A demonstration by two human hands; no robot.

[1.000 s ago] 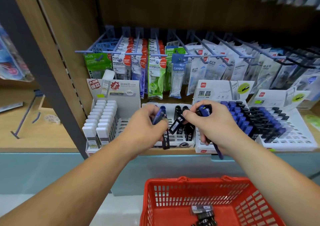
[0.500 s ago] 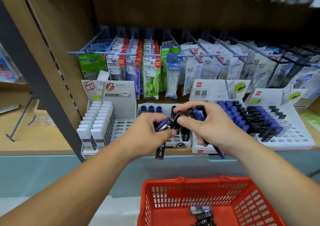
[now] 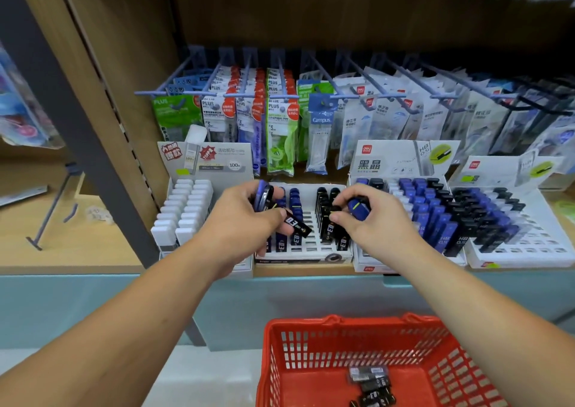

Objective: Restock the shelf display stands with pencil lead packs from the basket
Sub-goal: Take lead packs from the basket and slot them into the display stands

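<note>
Red basket (image 3: 351, 321) sitting low in front, few lead packs (image 3: 370, 385) lying inside.
Left hand (image 3: 242, 229) gripping bundle of packs, black one (image 3: 297, 224) sticking out at thumb. Probably slipping free, falling short of slots.
Right hand (image 3: 373, 223) curling round blue pack (image 3: 357, 207), fingertips reaching among black rows (image 3: 325, 201) in middle stand (image 3: 306, 188). Risking toppling neighbours, mixing colours.

Both my bare forearms reach forward from the lower corners and converge toward the middle. My left hand (image 3: 245, 223) is back-up, fingers curled round several packs (image 3: 264, 195). My right hand (image 3: 378, 227) is near it, not touching, wrist straight, fingers and thumb curled round a blue pack (image 3: 357, 206).
</note>
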